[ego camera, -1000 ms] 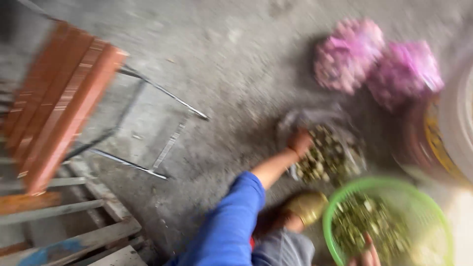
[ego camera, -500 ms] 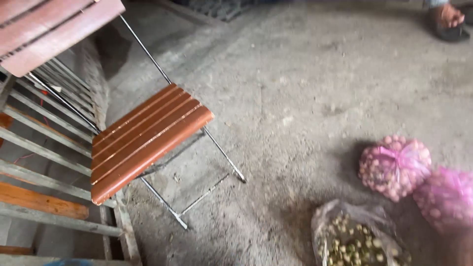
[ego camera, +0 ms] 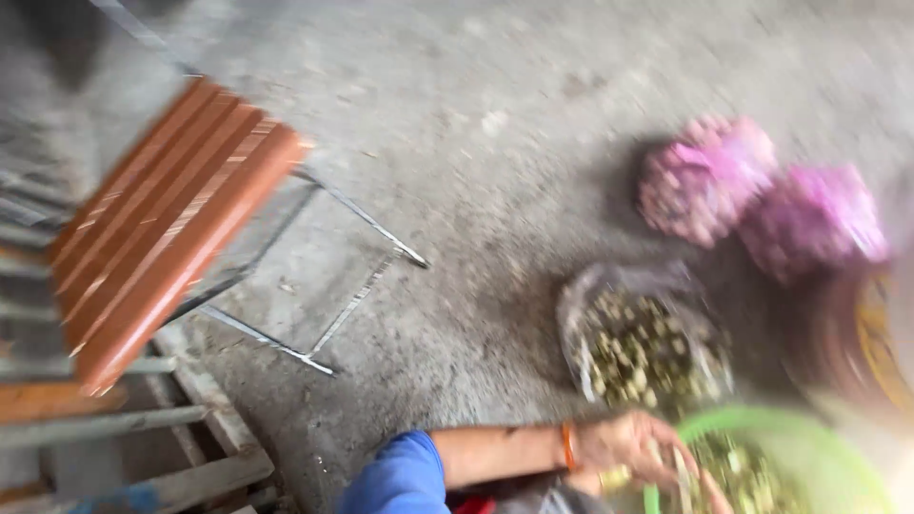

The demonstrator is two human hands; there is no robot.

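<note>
Fingers (ego camera: 657,457) of the left hand (ego camera: 628,447) curl at the rim of the round green plastic basket (ego camera: 762,424), lower right; blur hides any grip. Just above sits an open clear plastic bag (ego camera: 647,347) of small greenish bits. Two pink mesh sacks (ego camera: 705,181) lie upper right.

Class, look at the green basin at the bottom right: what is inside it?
The green basin holds a heap of small yellowish-green pieces, too blurred to identify. A hand rests at its near rim. The bottom of the basin is covered.
</note>
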